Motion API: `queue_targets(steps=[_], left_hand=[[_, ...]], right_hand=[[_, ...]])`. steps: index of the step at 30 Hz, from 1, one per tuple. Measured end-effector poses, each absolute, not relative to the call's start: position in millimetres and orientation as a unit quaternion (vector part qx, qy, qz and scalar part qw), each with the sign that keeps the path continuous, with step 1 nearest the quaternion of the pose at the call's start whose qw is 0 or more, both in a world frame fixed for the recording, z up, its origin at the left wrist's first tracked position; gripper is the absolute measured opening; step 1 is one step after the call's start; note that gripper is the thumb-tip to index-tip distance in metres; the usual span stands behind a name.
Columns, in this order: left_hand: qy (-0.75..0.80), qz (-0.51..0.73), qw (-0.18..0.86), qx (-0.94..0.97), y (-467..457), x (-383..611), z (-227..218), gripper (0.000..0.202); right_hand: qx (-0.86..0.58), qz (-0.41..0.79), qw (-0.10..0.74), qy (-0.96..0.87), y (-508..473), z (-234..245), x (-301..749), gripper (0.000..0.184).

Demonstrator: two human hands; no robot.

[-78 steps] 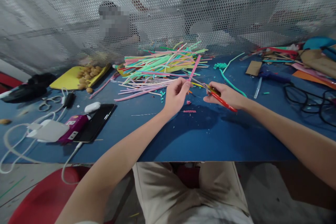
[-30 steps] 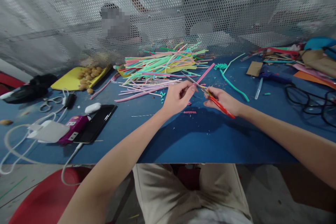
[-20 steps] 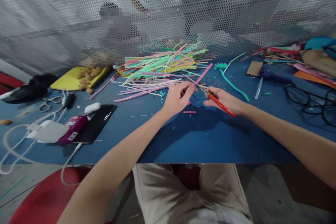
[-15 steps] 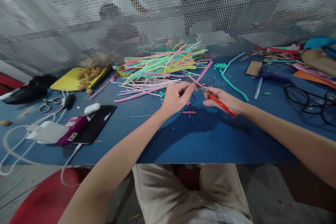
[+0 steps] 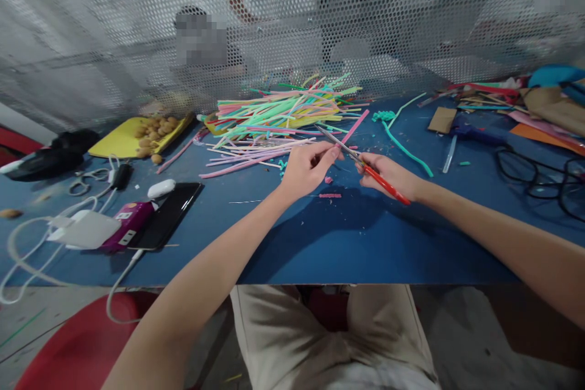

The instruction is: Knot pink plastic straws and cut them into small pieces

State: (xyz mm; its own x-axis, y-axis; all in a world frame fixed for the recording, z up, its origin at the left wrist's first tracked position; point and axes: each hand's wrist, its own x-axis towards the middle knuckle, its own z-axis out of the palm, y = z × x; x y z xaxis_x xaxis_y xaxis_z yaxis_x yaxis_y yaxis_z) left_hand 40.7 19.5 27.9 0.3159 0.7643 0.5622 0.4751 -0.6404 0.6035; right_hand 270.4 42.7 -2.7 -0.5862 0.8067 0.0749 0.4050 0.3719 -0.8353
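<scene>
Between the fingertips of my left hand (image 5: 311,164) is a pink pipe cleaner (image 5: 355,127), its free end slanting up to the right. My right hand (image 5: 388,173) is closed round the red handles of a pair of scissors (image 5: 386,184). The blades cross the pipe cleaner close to my left fingertips; whether they touch it I cannot tell. Below my hands a short pink coil (image 5: 329,195) lies on the blue table, with a thin wire running left from it. A small pink bit (image 5: 328,180) rests just above the coil.
Behind my hands lies a heap of coloured pipe cleaners (image 5: 278,113). A teal pipe cleaner (image 5: 406,152) is to the right, near a glue gun (image 5: 479,133) with a black cord. At left are a phone (image 5: 167,216), white cables and a yellow tray (image 5: 116,139) with round brown pieces.
My right hand and the scissors have shifted very slightly, the handles tipping a little down and left. The small pink bit under my hands shows more clearly. My left hand stays nearly still.
</scene>
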Motion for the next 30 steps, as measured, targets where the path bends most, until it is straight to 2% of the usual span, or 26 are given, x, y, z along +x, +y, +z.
queue_targets(steps=[9, 17, 24, 30], left_hand=[[0.384, 0.439, 0.158, 0.797, 18.4, 40.1, 29.6, 0.041], [0.388, 0.456, 0.167, 0.783, 22.2, 40.8, 25.9, 0.044], [0.388, 0.462, 0.201, 0.771, 23.9, 40.6, 23.4, 0.043], [0.372, 0.458, 0.212, 0.779, 22.0, 40.6, 24.4, 0.042]], right_hand=[[-0.403, 0.361, 0.281, -0.792, 38.2, -5.8, 264.9, 0.016], [-0.409, 0.394, 0.294, -0.769, 37.6, -2.4, 262.0, 0.017], [-0.392, 0.426, 0.286, -0.764, 38.1, -0.1, 263.8, 0.037], [-0.355, 0.446, 0.302, -0.764, 35.5, 2.0, 264.9, 0.038]])
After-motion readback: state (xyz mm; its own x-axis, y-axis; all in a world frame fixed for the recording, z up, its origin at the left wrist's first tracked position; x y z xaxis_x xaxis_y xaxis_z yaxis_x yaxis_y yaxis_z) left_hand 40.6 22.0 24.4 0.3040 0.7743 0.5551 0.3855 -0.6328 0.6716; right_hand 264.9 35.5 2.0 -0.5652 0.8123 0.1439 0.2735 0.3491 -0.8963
